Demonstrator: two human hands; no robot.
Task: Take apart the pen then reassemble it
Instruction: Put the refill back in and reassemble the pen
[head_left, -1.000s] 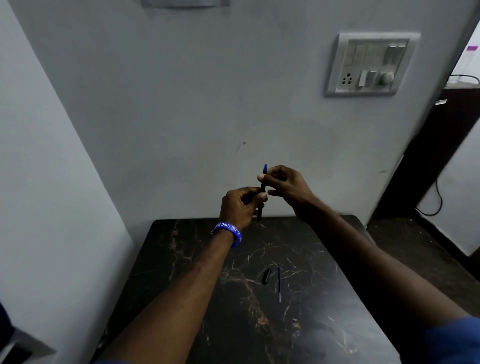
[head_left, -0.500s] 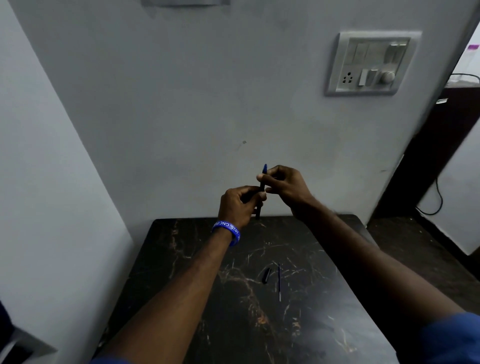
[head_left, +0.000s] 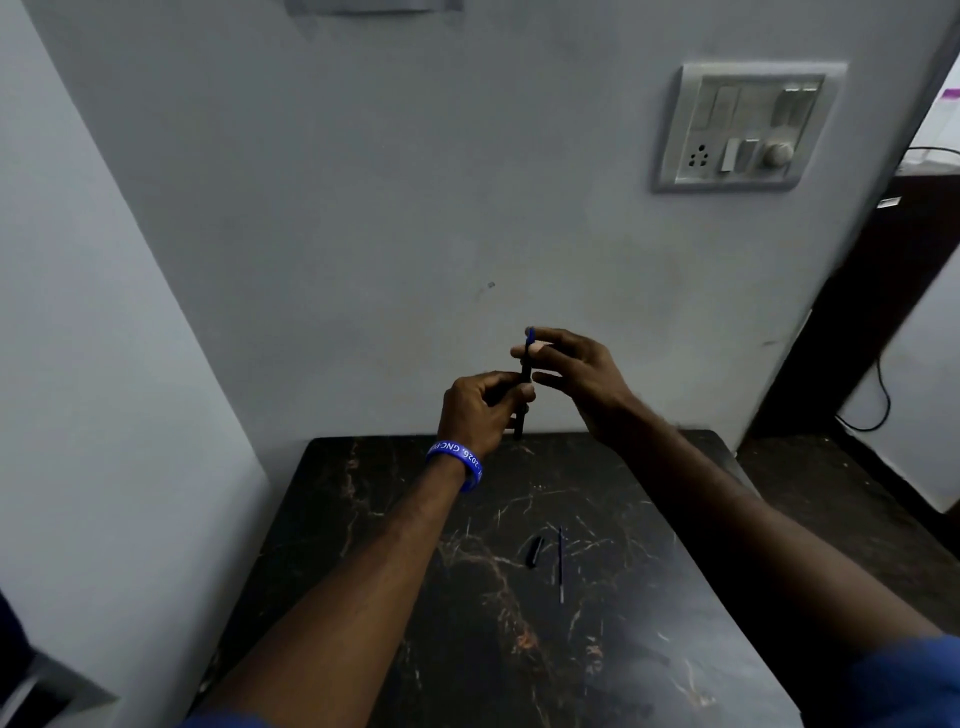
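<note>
Currently: pen barrel (head_left: 525, 376) held upright above the table's (head_left: 363, 519) far edge, disassembly in progress.
Left hand (head_left: 480, 410) fingers clamped around the lower barrel to steady it; right hand (head_left: 576, 371) fingertips pinch the blue top end (probably to twist or pull it off). 2 removed parts, refill (head_left: 560, 564) and small black piece (head_left: 534, 552), lie just beside each other on the table, well below the hands; nothing obstructs.

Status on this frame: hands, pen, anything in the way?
Left hand grips pen barrel upright above table. Right hand pinches its blue top. Refill and small black piece lie apart on table. Nothing in the way.
</note>
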